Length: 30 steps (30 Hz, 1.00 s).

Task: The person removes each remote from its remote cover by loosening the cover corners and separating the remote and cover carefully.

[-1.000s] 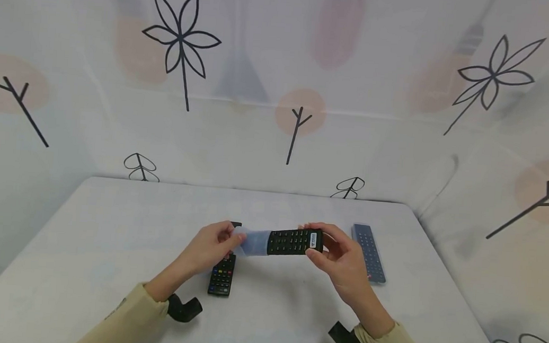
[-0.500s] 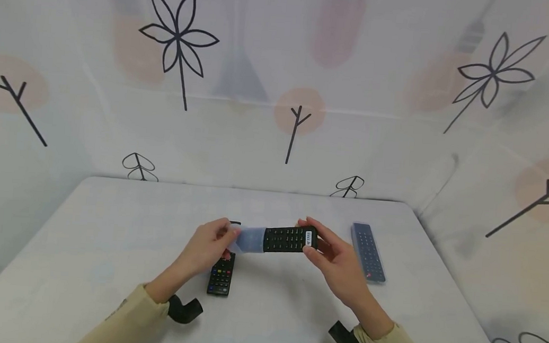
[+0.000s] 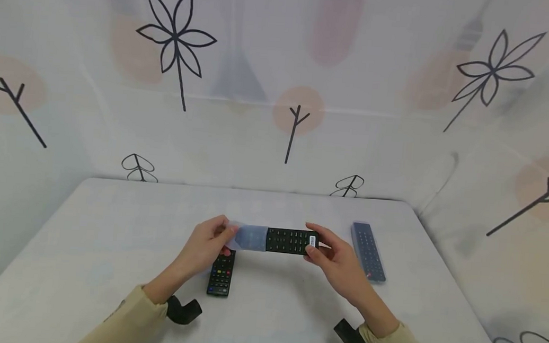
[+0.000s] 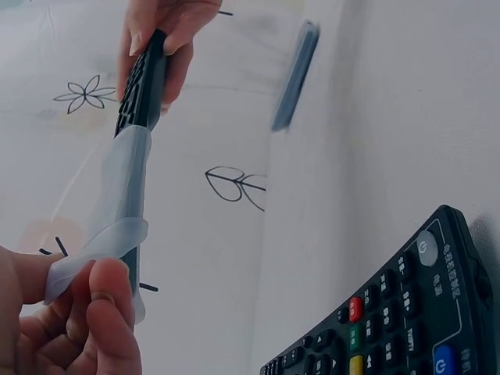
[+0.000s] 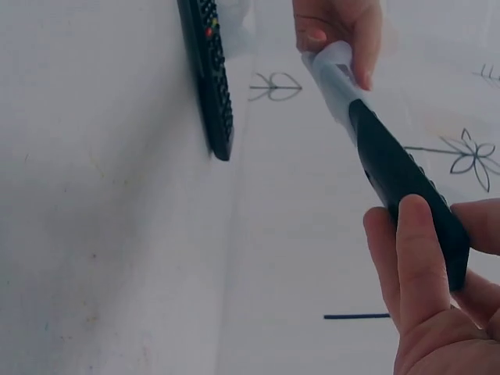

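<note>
A black remote control (image 3: pixel 289 241) is held level above the table between both hands. Its left part sits inside a translucent bluish silicone sleeve (image 3: pixel 252 238); the keypad end with a white label is bare. My left hand (image 3: pixel 208 242) pinches the sleeve's far left end between thumb and fingers, and in the left wrist view the sleeve's edge looks folded there. My right hand (image 3: pixel 340 261) grips the remote's bare right end, thumb on the front and fingers behind, as the right wrist view shows.
Another black remote (image 3: pixel 221 274) lies on the white table (image 3: pixel 107 245) below the left hand, its upper end hidden. To the right lies a remote in a blue cover (image 3: pixel 368 251). A patterned cloth (image 3: pixel 375 93) hangs behind the table.
The held remote and its sleeve have shifted slightly left and turned more level. Both hands keep their hold; the right thumb and fingers have moved slightly at the remote's end.
</note>
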Tool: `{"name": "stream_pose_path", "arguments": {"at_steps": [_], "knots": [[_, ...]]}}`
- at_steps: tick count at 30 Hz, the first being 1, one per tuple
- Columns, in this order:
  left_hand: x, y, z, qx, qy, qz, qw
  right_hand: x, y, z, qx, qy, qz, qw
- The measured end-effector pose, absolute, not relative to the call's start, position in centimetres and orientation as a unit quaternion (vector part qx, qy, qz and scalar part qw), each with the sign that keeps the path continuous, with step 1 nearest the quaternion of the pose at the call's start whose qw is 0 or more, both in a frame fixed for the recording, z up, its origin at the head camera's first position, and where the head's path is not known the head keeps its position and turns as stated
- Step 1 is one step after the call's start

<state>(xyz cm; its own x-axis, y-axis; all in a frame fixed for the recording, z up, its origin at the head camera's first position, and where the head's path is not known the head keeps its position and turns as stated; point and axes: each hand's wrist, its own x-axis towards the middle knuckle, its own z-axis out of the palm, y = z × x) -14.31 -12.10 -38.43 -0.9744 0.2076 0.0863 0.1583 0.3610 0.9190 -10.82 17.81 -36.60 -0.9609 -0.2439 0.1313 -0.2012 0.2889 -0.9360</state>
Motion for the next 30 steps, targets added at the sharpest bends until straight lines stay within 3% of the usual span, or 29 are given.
{"name": "stream_pose_path", "arguments": {"at_steps": [12,19,25,30], "knots": [[-14.2,-11.8,-38.4,0.122,0.819,0.560,0.020,-11.5,19.1,-36.7,-0.164,0.806,-0.561,0.091],[-14.2,-11.7,-38.6,0.127,0.829,0.544,0.017,-11.9,19.5,-36.7,-0.172,0.781,-0.576,0.167],[-13.9,-11.8,-38.6,0.151,0.861,0.486,-0.010,-11.9,19.7,-36.7,-0.233,0.751,-0.565,0.248],[-13.8,-11.8,-38.6,0.160,0.878,0.449,-0.046,-11.9,19.6,-36.6,-0.263,0.743,-0.560,0.253]]}}
